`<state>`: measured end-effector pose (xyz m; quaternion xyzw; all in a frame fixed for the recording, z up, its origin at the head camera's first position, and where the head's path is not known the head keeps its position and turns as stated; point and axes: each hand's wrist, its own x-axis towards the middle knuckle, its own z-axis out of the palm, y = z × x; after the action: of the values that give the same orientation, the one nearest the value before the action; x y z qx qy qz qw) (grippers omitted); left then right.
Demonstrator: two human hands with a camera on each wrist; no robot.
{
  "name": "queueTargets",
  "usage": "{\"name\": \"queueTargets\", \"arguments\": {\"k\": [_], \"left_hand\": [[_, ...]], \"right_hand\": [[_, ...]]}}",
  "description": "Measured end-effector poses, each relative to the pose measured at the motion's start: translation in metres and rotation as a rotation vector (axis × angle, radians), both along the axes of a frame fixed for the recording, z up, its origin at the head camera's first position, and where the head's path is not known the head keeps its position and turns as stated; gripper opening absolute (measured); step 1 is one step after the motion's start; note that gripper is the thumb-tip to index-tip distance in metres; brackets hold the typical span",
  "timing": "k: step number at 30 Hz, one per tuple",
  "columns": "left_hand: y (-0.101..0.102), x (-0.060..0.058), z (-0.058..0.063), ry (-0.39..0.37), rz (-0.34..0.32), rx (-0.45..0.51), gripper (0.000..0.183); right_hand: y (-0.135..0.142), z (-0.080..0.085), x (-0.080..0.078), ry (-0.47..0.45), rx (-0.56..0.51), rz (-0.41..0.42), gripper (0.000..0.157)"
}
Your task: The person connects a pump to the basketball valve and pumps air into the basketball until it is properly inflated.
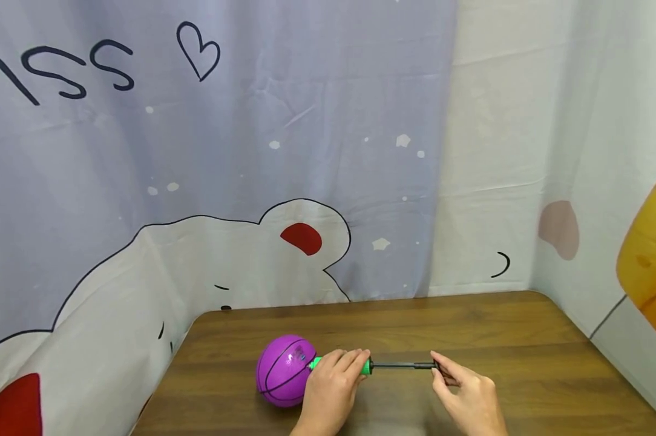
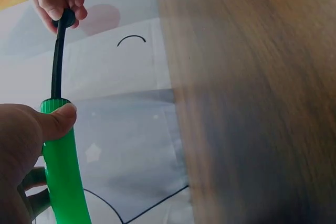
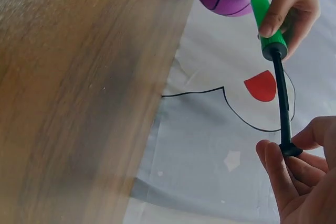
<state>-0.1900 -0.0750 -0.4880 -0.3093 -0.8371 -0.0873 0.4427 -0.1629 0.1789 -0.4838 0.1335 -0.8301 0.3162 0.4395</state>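
Note:
A purple ball (image 1: 281, 372) with black basketball lines sits toward the left of the wooden table. Against its right side is the tip of a green hand pump (image 2: 65, 177), held level. My left hand (image 1: 330, 387) grips the green barrel, thumb and fingers on opposite sides in the left wrist view. The black pump rod (image 1: 396, 365) is drawn out to the right. At its far end, my right hand (image 1: 466, 390) pinches the black handle (image 3: 290, 149) between thumb and fingers. In the head view the left hand hides most of the barrel.
The wooden table (image 1: 524, 339) has rounded back corners. Behind it hangs a printed curtain (image 1: 360, 121) with a heart, stars and a white cartoon animal. More printed cloth (image 1: 595, 151) runs along the right side.

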Motion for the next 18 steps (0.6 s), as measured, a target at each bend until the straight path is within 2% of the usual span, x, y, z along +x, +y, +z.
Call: {"name": "queueTargets", "arguments": {"k": [7,13,18], "left_hand": [[0.003,-0.001,-0.005,0.015,0.005,-0.015,0.041],[0.019,0.000,-0.010,0.068,0.008,-0.011,0.042],[0.027,0.002,-0.013,0.073,0.023,-0.033,0.043]], "right_hand": [[-0.011,-0.003,-0.001,0.003,0.001,0.013,0.037],[-0.037,-0.011,-0.006,0.046,0.006,0.073,0.038],[-0.053,-0.016,-0.010,0.047,-0.004,0.142,0.038]]}}
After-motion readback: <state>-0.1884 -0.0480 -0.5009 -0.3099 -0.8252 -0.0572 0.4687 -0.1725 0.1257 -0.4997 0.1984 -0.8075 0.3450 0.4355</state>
